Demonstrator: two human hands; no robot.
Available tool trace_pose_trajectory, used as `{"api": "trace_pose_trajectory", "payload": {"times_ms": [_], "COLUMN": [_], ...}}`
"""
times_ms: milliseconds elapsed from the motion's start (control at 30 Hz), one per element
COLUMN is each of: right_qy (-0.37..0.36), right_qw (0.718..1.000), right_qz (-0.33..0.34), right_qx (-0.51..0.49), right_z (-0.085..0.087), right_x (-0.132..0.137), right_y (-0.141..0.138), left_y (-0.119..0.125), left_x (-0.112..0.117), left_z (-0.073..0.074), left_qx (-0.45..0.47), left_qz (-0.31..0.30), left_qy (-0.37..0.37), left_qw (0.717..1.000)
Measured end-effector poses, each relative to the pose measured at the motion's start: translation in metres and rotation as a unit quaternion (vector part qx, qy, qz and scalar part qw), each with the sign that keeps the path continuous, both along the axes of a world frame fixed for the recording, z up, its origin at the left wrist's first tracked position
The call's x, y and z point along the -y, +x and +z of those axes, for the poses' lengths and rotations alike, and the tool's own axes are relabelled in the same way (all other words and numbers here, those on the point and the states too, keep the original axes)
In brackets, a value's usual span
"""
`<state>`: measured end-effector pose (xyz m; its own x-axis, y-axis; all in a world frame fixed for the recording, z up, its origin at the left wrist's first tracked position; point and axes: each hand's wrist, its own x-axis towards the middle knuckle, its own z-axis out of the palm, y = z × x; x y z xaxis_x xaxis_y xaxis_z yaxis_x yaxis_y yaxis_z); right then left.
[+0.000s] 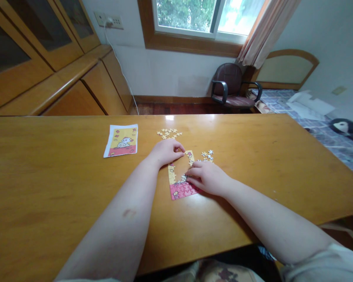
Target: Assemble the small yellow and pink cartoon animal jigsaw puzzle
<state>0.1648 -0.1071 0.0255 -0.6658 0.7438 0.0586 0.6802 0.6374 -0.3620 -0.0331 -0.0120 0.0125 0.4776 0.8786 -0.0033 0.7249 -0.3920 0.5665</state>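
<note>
A partly assembled jigsaw puzzle (183,191) lies on the wooden table in front of me, with pink rows at the near end, yellow side strips and bare wood showing inside the frame. My left hand (168,151) is at its far left corner, thumb and forefinger closed together at the yellow top border. Over the right side reaches my right hand (206,177), its fingertips pinched at a white puzzle piece (183,178) above the pink rows. This hand covers part of the right border, and the piece is partly hidden by the fingers.
Loose yellow pieces (169,133) lie beyond my left hand. White and yellow pieces (207,155) are scattered beyond my right hand. A printed reference picture (122,141) lies to the left on the table (61,188). An office chair (231,88) stands past the far edge.
</note>
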Motion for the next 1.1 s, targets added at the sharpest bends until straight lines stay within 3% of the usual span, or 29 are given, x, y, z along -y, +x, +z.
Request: {"api": "trace_pose_trajectory", "payload": {"times_ms": [467, 1100], "right_qy": [0.014, -0.004], "right_qw": [0.998, 0.998], "right_qz": [0.063, 0.060], "right_qx": [-0.025, -0.009], "right_z": [0.0024, 0.0042], "right_x": [0.0023, 0.0014], "right_y": [0.0035, 0.0058], "left_y": [-0.0002, 0.0001], "left_x": [-0.0001, 0.0002], "left_z": [0.0005, 0.0023], "left_qx": [-0.003, -0.017], "left_qz": [-0.001, -0.008], "left_qy": [0.003, 0.002], "left_qw": [1.000, 1.000]}}
